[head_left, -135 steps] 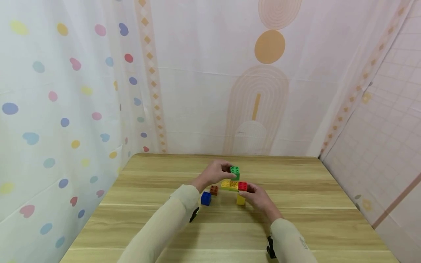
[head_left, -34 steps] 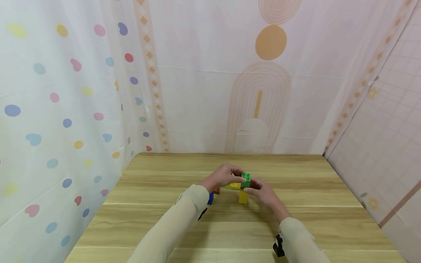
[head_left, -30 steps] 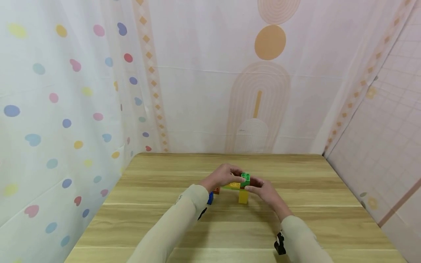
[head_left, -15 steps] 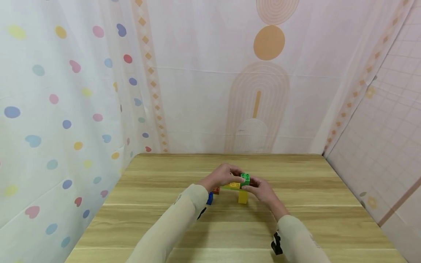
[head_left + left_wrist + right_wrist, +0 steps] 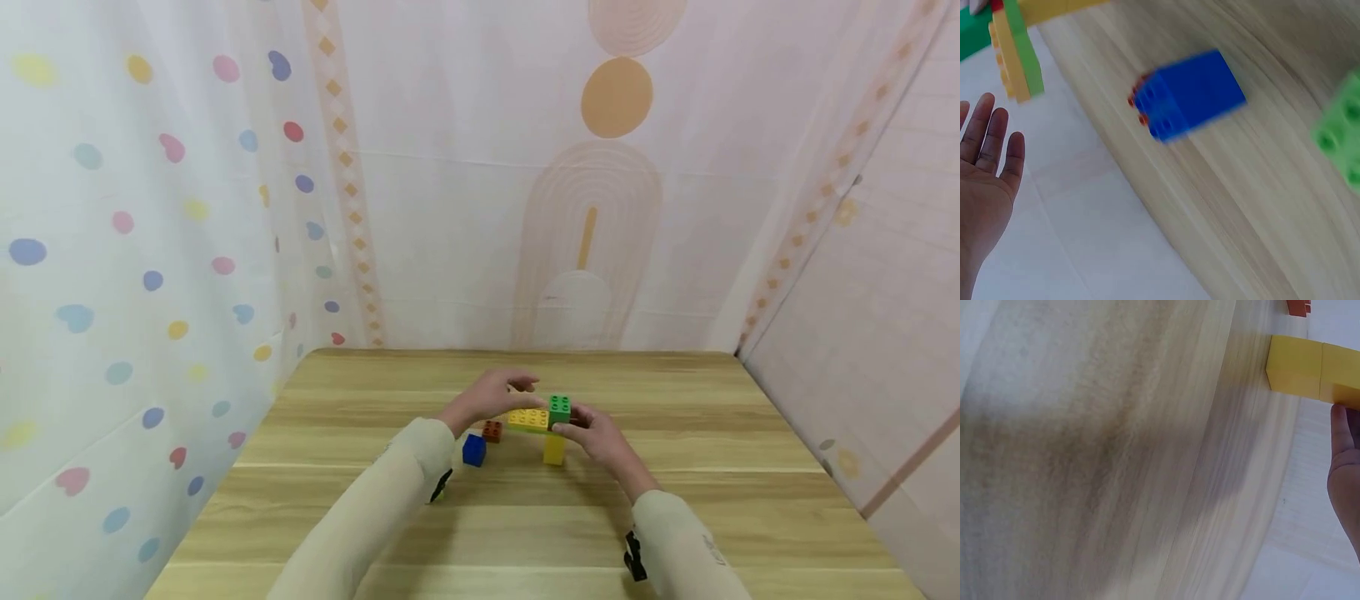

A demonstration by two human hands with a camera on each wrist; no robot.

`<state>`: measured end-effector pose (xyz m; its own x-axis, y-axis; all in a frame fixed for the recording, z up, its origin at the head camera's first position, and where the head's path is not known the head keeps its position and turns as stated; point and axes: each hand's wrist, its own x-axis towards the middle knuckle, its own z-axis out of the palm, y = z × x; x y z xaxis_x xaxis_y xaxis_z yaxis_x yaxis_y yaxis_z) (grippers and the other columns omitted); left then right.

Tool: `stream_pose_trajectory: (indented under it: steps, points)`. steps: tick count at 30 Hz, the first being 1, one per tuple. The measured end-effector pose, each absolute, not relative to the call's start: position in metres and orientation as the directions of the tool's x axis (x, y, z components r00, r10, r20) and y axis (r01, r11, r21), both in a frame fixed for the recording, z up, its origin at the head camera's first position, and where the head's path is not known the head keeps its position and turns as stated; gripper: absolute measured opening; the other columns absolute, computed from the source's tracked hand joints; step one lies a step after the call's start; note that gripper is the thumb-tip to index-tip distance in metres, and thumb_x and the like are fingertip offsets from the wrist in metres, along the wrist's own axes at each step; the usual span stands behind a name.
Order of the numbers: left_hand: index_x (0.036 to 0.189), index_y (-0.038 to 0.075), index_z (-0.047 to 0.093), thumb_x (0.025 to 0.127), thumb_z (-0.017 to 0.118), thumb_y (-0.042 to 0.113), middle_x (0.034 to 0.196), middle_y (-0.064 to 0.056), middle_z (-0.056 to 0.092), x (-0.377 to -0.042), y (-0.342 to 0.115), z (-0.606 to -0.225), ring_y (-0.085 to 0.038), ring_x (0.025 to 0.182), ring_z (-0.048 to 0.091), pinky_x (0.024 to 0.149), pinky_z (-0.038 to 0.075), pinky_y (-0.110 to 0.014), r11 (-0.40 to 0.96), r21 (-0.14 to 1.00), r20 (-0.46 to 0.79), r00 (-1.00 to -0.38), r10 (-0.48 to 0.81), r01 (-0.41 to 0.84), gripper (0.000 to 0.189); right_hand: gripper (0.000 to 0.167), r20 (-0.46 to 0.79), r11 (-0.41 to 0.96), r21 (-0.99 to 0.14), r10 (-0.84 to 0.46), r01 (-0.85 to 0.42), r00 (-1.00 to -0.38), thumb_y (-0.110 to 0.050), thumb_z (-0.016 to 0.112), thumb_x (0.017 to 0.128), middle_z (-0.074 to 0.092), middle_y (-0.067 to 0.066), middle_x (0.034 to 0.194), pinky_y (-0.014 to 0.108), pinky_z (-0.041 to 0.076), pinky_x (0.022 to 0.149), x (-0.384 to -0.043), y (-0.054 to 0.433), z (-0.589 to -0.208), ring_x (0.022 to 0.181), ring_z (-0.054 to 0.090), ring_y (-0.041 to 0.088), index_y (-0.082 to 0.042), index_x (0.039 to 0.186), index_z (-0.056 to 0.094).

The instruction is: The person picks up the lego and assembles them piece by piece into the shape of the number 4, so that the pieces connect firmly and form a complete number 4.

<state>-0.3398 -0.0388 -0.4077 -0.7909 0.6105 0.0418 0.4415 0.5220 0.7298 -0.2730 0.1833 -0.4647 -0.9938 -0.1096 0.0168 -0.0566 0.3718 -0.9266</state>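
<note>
A bridge-like toy block build stands mid-table. Its upright of yellow blocks (image 5: 553,451) carries a red block, mostly hidden by fingers, with a green block (image 5: 560,407) on top. A studded yellow block (image 5: 528,417) over a thin lime layer (image 5: 1030,65) juts out leftward. My right hand (image 5: 603,443) grips the upright near its top, thumb in front and fingers behind. In the right wrist view, fingertips (image 5: 1340,425) are at the upper yellow block. My left hand (image 5: 489,397) holds nothing; its fingers are extended just left of the yellow block.
A blue block (image 5: 474,451) stands upright left of the build, with a reddish-brown block (image 5: 492,431) behind it. A lime-green block (image 5: 1342,134) lies nearer, mostly behind the left sleeve in the head view. Patterned curtains (image 5: 450,208) border the wooden table (image 5: 660,400).
The green block went from my left hand onto the red block. My left hand has since let go and drawn back leftward, uncovering the blue block. My right hand keeps its hold.
</note>
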Motion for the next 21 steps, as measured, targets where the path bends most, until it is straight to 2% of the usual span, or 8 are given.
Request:
stream_pose_trajectory:
  steps: [5,11,14,21]
  points:
    - [0.141,0.019,0.057,0.092,0.067,0.05,0.129,-0.002,0.061,-0.344,-0.066,-0.404,-0.02,0.115,0.055,0.096,0.046,-0.045,0.538,0.74,0.042,-0.825,0.563,0.404,0.058,0.047,0.02,0.389,-0.92,-0.097,-0.057,-0.995,-0.03,0.069,0.095,0.066,0.009,0.121,0.048,0.047,0.096,-0.273,0.183,-0.466,0.109,0.061,0.024,-0.008,0.136,0.06]
    - [0.14,0.018,0.058,0.094,0.069,0.037,0.128,-0.006,0.063,-0.345,-0.091,-0.404,-0.022,0.116,0.056,0.094,0.048,-0.044,0.531,0.752,0.058,-0.842,0.537,0.39,0.051,0.046,0.017,0.382,-0.923,-0.088,-0.049,-0.996,-0.028,0.07,0.094,0.067,0.006,0.119,0.046,0.047,0.096,-0.276,0.185,-0.467,0.108,0.061,0.021,-0.011,0.135,0.061]
    - [0.139,0.016,0.059,0.094,0.07,0.033,0.127,-0.007,0.063,-0.342,-0.101,-0.41,-0.023,0.116,0.056,0.095,0.048,-0.045,0.53,0.76,0.051,-0.848,0.527,0.375,0.049,0.045,0.025,0.381,-0.922,-0.092,-0.059,-0.995,-0.027,0.07,0.094,0.067,0.005,0.117,0.045,0.048,0.095,-0.276,0.184,-0.468,0.107,0.061,0.02,-0.011,0.135,0.061]
    - [0.138,0.014,0.06,0.091,0.073,0.037,0.128,-0.006,0.062,-0.331,-0.123,-0.434,-0.028,0.121,0.053,0.096,0.047,-0.048,0.545,0.78,-0.025,-0.855,0.518,0.307,0.054,0.045,0.015,0.365,-0.929,-0.113,-0.055,-0.994,-0.027,0.07,0.094,0.067,0.004,0.116,0.044,0.048,0.095,-0.276,0.183,-0.468,0.106,0.061,0.019,-0.01,0.135,0.061]
